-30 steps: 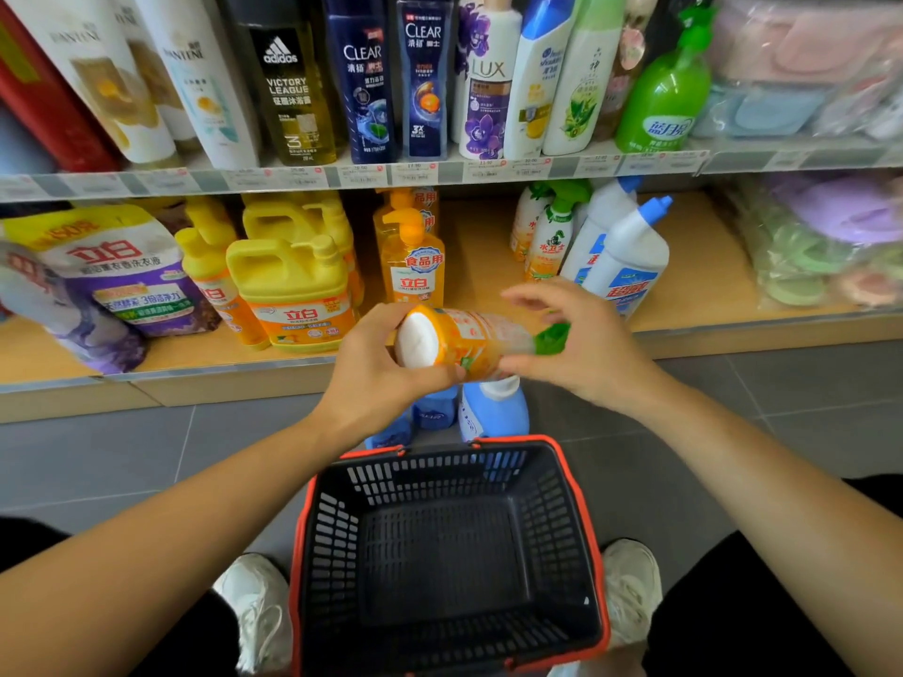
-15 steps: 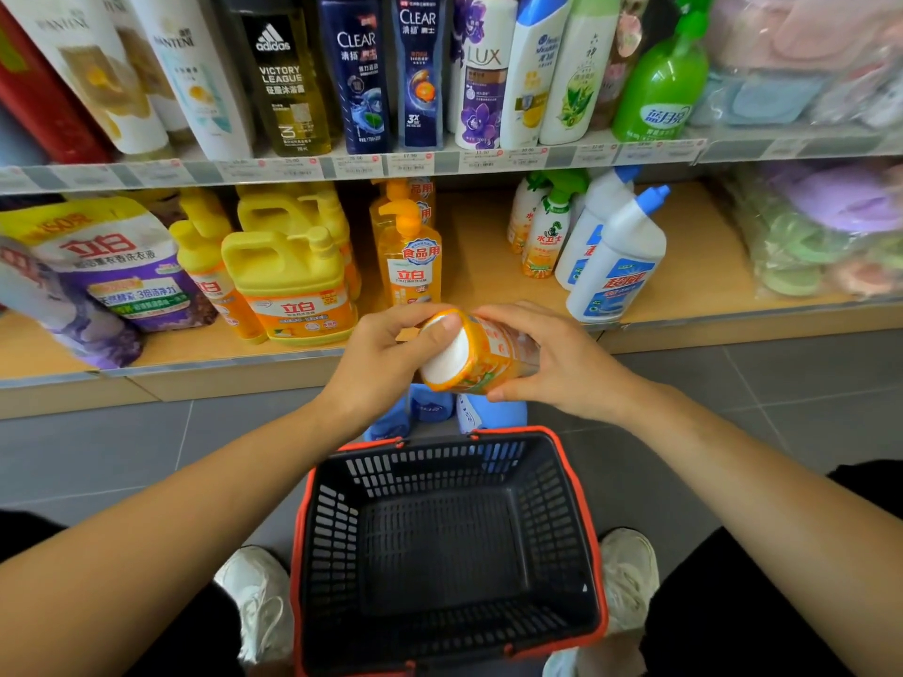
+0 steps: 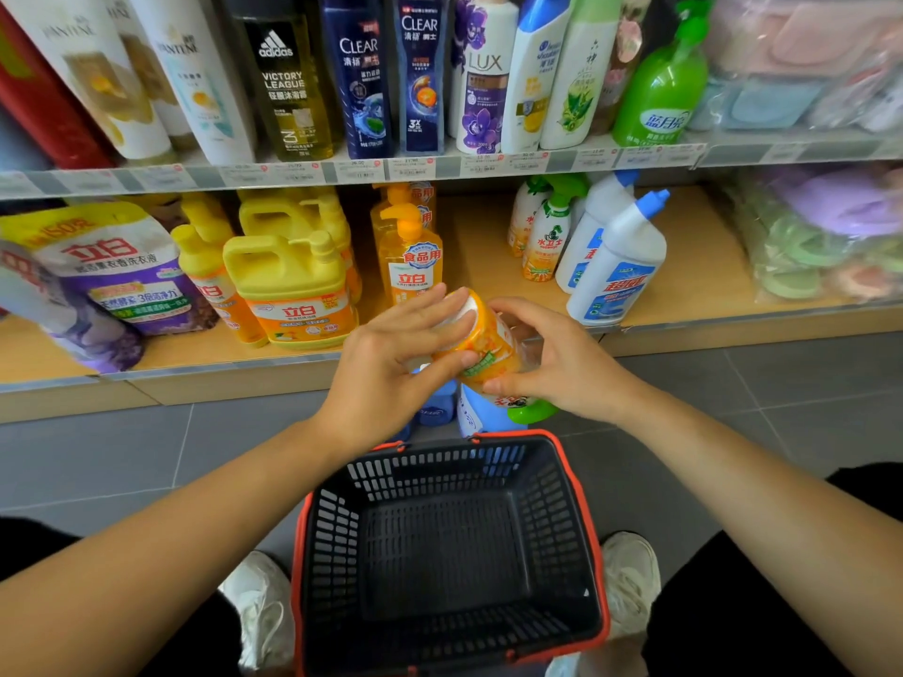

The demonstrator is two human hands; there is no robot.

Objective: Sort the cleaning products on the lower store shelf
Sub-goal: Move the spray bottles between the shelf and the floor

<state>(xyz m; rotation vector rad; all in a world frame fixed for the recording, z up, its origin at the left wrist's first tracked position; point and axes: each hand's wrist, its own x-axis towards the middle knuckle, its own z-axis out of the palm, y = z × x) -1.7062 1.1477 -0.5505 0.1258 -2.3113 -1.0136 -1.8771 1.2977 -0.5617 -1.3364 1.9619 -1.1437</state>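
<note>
**Spray bottle held between both hands**

Head view: the orange spray bottle [image 3: 488, 346] is tilted with its white base up and green trigger down. It sits above the basket [image 3: 549, 505], in front of the lower shelf [image 3: 698, 266]. The left hand [image 3: 386, 368] pinches the base end between fingers and thumb. The right hand [image 3: 562, 366] curls round the body.

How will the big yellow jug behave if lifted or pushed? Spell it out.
The jug is bulky, so probably heavy; its moulded handle should give a sure grip. Squat and broad-based, it would likely slide rather than tip. Its plastic looks rigid, probably stiff.
</note>
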